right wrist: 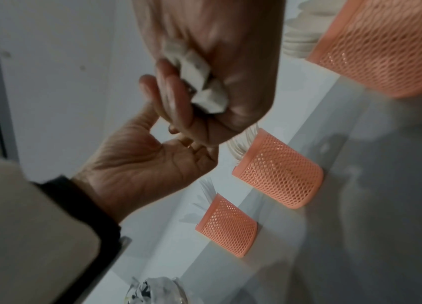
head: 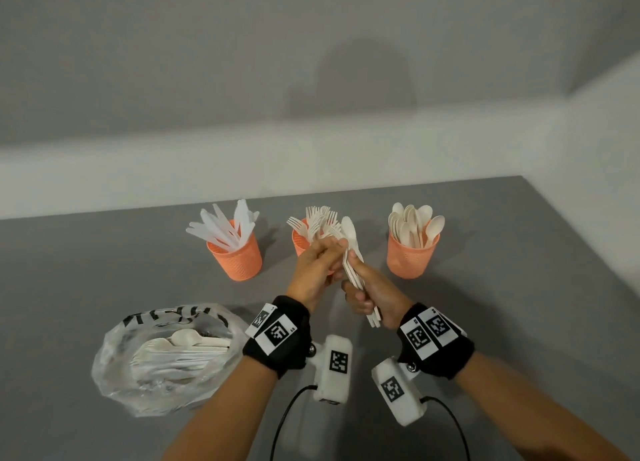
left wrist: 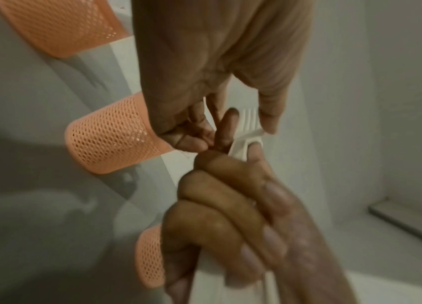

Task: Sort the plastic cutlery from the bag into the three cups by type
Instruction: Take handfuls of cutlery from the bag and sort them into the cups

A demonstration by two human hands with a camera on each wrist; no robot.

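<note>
Head view, stock in hand: my right hand (head: 367,289) grips a mixed cutlery bundle (head: 353,263) upright before the fork cup (head: 300,244), so my left hand (head: 317,263) can pinch out one fork (left wrist: 250,125). Bag (head: 162,356) lower left, part full.

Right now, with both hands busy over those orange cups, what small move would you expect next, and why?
Probably the left hand draws the white plastic fork it pinches out of the bundle of white cutlery in the right hand's grip, then drops it into the middle orange mesh cup, which already holds forks. The spoon topping the bundle would suit the right orange mesh cup.
</note>
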